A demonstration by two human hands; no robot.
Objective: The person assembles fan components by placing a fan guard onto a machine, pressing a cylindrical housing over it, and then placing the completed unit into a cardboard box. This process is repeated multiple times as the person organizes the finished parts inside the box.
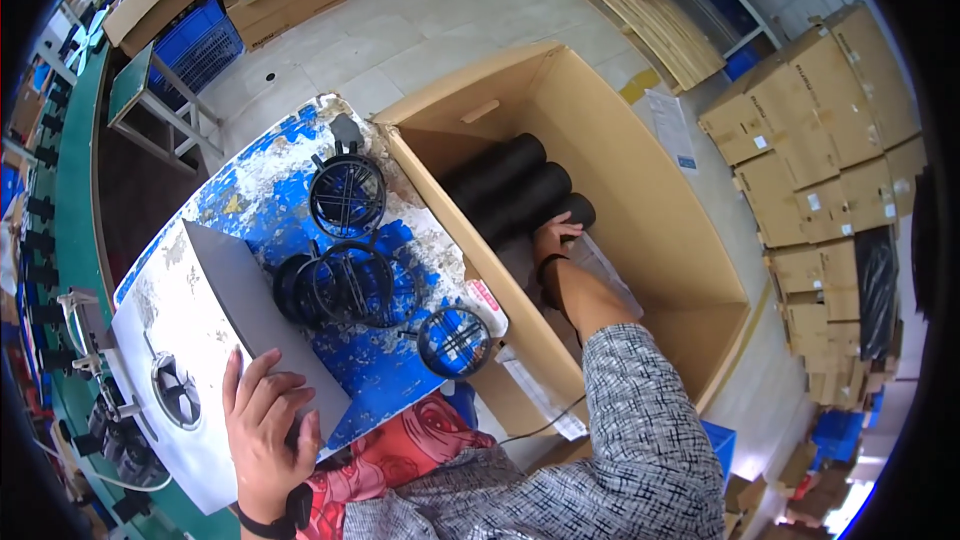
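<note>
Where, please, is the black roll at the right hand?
In the head view, right of centre: the black roll lies inside the open cardboard box, beside two similar rolls.

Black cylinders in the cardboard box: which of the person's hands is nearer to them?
Right. The right hand is inside the cardboard box, at the end of one black cylinder; the left hand is outside, by the white casing.

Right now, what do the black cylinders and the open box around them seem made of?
Black cylinders: possibly plastic or foam, matte black; highlights along them are soft and dull, leaving it open.
Open box: most likely cardboard, matte brown, judging by its thin, uncoated-looking walls.
</note>
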